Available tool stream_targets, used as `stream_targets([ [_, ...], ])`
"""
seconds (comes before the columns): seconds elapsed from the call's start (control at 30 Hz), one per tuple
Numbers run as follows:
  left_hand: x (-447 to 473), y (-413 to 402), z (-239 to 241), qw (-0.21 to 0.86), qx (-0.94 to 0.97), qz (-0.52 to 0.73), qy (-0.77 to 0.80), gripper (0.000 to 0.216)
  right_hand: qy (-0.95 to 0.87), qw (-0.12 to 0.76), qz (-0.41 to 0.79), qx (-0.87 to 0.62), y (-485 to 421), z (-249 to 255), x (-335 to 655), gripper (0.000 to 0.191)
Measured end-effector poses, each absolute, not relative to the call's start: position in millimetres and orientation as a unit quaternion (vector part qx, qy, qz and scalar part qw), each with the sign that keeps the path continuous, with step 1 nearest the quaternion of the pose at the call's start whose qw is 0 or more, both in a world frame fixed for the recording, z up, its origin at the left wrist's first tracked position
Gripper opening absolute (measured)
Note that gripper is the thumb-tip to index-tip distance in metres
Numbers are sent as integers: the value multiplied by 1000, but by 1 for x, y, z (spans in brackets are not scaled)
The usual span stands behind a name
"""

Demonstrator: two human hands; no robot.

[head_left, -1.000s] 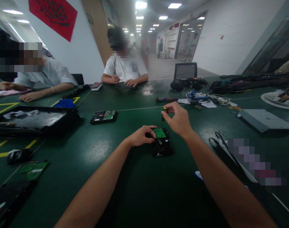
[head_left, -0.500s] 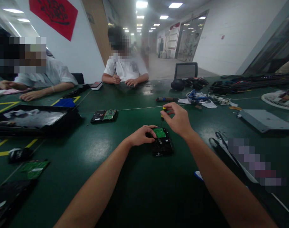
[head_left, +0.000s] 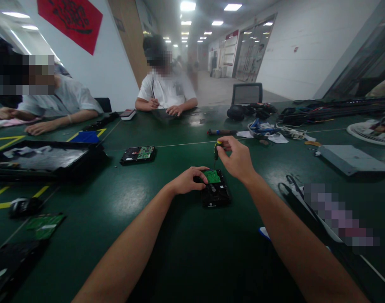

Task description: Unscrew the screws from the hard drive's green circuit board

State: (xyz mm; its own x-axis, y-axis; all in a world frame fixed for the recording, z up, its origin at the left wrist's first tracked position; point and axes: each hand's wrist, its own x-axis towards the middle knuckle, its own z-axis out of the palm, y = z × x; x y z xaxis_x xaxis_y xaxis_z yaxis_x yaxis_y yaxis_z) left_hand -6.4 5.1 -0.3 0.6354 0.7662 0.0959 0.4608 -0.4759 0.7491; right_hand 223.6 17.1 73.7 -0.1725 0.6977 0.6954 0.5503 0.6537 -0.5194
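Left hand (head_left: 189,181): holding drive (head_left: 215,196)
Right hand (head_left: 237,158): gripping screwdriver (head_left: 216,151) — tip down
Drive: beside left hand — long axis running forward

The place looks like an electronics repair workshop within an office. A big green table (head_left: 94,206) marked with yellow lines (head_left: 41,192) holds the work: near the centre, a screwdriver (head_left: 216,150) is held over a hard drive (head_left: 216,197), a bare circuit board (head_left: 46,226) lies at eight o'clock and a grey metal box (head_left: 355,160) at three. A person (head_left: 169,90) sits across the table at eleven. Ceiling lights (head_left: 188,6) at twelve, glass doors (head_left: 253,50) at one and a mesh-backed chair (head_left: 247,94) at two look like office fittings.
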Motion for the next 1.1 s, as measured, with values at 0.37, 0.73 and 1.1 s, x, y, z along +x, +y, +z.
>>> stream_targets([
  [0.37, -7, 7, -4, 361, 827, 221, 369, 20, -765, 499, 53, -404, 16, 76, 223, 15],
  [0.73, -7, 5, -1, 361, 827, 215, 374, 21, -774, 491, 17, -399, 17, 76, 225, 18],
  [1.1, -7, 5, -1, 359, 826, 213, 378, 20, -773, 488, 34, -404, 17, 77, 226, 12],
])
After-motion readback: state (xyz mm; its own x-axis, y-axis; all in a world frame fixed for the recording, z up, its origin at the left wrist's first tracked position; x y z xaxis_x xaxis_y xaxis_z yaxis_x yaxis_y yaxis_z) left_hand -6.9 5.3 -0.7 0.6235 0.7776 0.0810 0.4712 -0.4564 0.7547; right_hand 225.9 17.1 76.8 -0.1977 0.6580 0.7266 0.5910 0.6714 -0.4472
